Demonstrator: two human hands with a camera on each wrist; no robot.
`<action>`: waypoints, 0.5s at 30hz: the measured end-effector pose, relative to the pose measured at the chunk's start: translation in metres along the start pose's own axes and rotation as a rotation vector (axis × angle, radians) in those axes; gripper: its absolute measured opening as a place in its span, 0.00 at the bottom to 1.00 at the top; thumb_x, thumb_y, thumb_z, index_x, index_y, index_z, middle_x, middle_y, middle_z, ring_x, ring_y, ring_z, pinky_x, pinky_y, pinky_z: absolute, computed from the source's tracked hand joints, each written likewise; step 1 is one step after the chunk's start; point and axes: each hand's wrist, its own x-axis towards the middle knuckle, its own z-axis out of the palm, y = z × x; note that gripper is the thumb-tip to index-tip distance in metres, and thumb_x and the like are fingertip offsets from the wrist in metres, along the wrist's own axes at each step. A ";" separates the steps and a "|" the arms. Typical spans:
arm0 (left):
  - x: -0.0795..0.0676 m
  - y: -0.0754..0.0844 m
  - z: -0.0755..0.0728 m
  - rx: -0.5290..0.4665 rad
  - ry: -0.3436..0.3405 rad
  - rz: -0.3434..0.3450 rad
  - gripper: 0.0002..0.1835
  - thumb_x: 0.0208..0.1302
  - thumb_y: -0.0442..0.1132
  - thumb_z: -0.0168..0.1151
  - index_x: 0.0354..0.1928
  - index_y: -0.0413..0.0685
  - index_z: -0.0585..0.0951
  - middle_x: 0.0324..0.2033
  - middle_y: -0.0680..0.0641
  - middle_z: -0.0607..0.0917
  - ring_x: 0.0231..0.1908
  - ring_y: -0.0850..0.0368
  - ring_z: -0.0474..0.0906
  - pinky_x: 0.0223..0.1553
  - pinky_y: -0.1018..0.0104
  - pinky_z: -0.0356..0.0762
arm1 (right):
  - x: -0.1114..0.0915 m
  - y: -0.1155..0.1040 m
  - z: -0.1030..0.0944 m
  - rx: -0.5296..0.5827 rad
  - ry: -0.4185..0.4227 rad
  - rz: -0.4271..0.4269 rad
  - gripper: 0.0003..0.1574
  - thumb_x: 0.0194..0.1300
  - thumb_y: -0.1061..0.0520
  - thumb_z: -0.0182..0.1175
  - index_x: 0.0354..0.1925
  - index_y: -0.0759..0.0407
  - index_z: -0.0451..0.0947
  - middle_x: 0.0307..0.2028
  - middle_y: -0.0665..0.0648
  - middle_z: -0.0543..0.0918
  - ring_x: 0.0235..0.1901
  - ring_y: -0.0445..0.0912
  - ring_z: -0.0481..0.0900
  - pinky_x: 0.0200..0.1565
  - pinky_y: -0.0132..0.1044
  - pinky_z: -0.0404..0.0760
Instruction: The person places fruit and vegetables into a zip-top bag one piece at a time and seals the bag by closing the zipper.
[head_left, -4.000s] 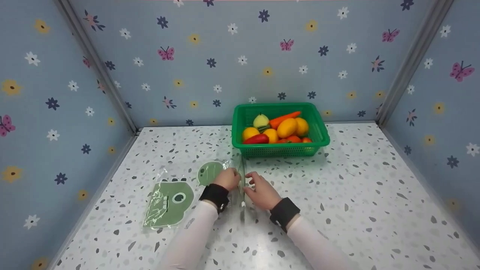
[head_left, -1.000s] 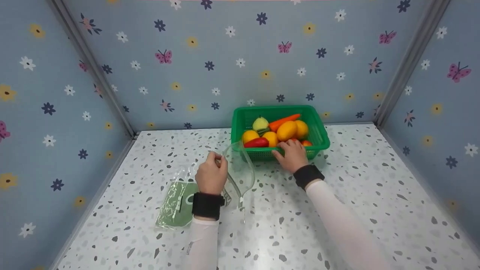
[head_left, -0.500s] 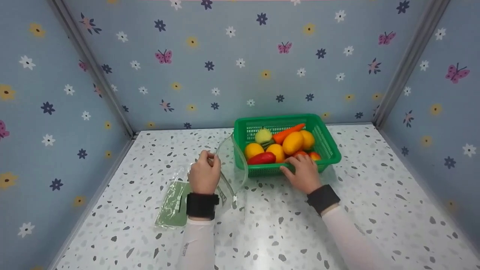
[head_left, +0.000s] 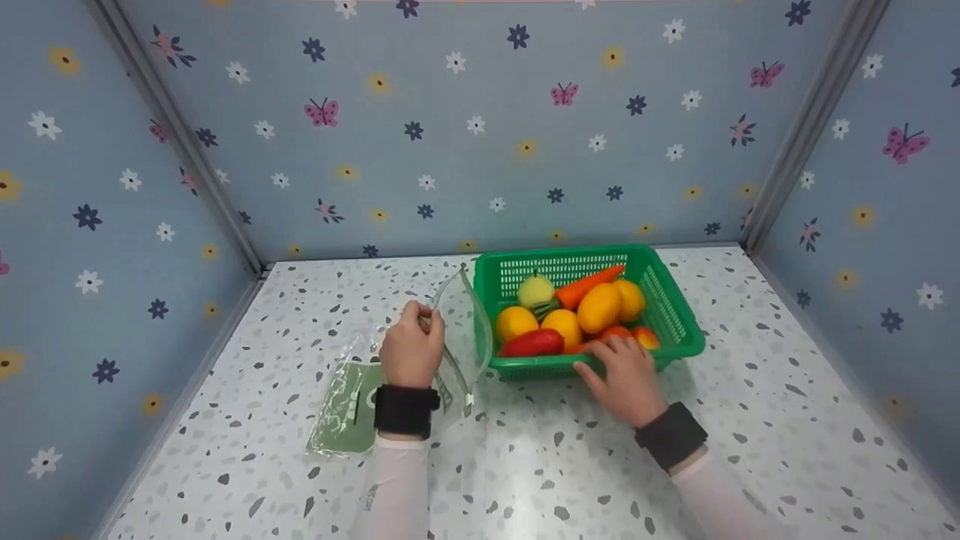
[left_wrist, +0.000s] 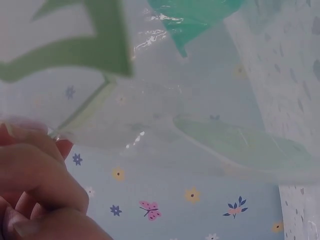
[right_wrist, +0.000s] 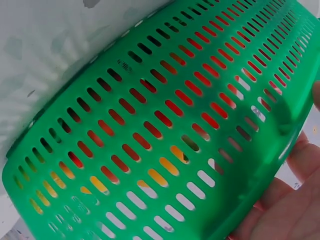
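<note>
In the head view my left hand (head_left: 411, 349) pinches the edge of a clear zip bag (head_left: 486, 341), whose mouth gapes to the right. The left wrist view shows my curled fingers (left_wrist: 40, 175) at the edge of the clear plastic, with green print above them. My right hand (head_left: 628, 382) grips the front rim of a green basket (head_left: 679, 319), fingers over the edge. It holds a red pepper (head_left: 532, 343), a carrot (head_left: 591, 286), a pear (head_left: 535, 291), a mango (head_left: 600, 308), oranges (head_left: 517, 324) and other red produce. The right wrist view shows its slotted wall (right_wrist: 165, 115).
Another clear bag with green print (head_left: 341, 409) lies flat, partly under my left hand and wrist. The speckled table (head_left: 570, 480) ends at a flower-patterned back wall (head_left: 450, 172), with side walls left and right.
My right hand has left the zip bag and pulled the basket towards me and slightly right. The bag's mouth has spread open, and my left hand with it has moved a little left.
</note>
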 end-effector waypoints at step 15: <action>-0.002 0.001 0.002 -0.001 -0.030 -0.012 0.07 0.70 0.42 0.61 0.36 0.46 0.81 0.18 0.48 0.81 0.16 0.50 0.74 0.20 0.58 0.66 | 0.001 -0.005 -0.016 0.021 -0.126 0.028 0.18 0.70 0.45 0.66 0.51 0.54 0.84 0.43 0.57 0.81 0.51 0.57 0.75 0.53 0.59 0.72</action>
